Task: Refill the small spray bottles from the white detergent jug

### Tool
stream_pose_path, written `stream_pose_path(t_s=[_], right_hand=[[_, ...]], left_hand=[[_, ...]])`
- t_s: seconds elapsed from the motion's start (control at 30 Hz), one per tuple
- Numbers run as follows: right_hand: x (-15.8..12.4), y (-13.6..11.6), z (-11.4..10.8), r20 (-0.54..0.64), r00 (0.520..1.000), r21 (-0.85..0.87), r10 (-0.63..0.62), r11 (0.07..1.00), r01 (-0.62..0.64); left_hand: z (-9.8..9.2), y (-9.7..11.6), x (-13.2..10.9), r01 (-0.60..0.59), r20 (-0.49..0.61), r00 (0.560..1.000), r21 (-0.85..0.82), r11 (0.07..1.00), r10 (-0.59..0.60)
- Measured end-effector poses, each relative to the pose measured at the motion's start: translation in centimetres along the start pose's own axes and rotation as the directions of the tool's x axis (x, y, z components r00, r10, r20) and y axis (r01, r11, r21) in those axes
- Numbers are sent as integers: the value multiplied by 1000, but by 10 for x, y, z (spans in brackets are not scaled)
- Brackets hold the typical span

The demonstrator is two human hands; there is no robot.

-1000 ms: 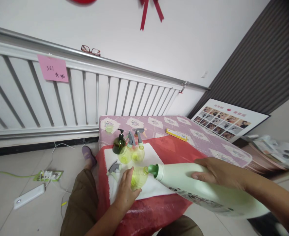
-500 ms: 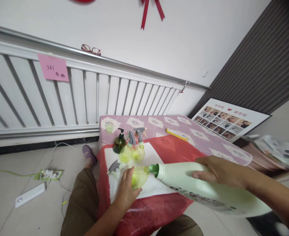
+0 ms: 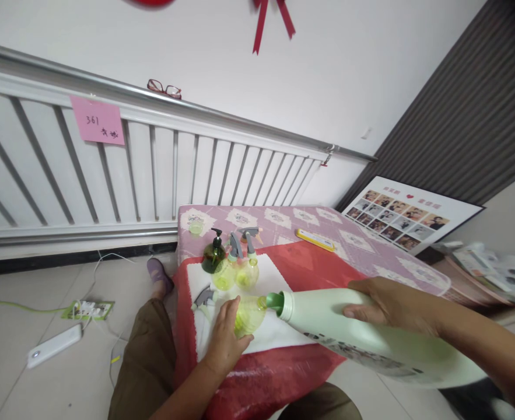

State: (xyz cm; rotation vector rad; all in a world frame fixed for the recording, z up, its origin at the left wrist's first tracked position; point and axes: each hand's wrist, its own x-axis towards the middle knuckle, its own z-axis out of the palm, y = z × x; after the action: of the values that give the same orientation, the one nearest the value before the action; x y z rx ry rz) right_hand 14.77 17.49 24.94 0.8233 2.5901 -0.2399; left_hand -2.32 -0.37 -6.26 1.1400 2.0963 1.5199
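Note:
My left hand (image 3: 223, 339) is wrapped round a small yellow-green bottle (image 3: 249, 314) that stands uncapped on a white towel (image 3: 279, 329). My right hand (image 3: 392, 304) grips a large pale green jug (image 3: 371, 338), tipped on its side so that its green spout (image 3: 273, 300) sits at the small bottle's mouth. A loose grey spray head (image 3: 203, 298) lies on the towel just left of my left hand.
Behind on the towel stand two yellow spray bottles (image 3: 235, 271) and a dark green pump bottle (image 3: 213, 254). A red cloth (image 3: 309, 265) covers the low table; a yellow flat item (image 3: 317, 240) lies farther back. A white radiator (image 3: 152, 175) is behind; cables and a power bank (image 3: 53, 345) lie on the floor.

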Motion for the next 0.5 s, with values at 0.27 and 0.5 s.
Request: stream_pose_path(t_s=[0.27, 0.5], right_hand=[[-1, -5, -4, 33, 999, 14, 21, 1000, -22], [0, -3, -2, 39, 999, -9, 15, 1000, -15]], left_hand=[[2, -3, 0, -21, -8, 1000, 6, 1000, 21], [1, -1, 0, -14, -1, 1000, -4, 1000, 14]])
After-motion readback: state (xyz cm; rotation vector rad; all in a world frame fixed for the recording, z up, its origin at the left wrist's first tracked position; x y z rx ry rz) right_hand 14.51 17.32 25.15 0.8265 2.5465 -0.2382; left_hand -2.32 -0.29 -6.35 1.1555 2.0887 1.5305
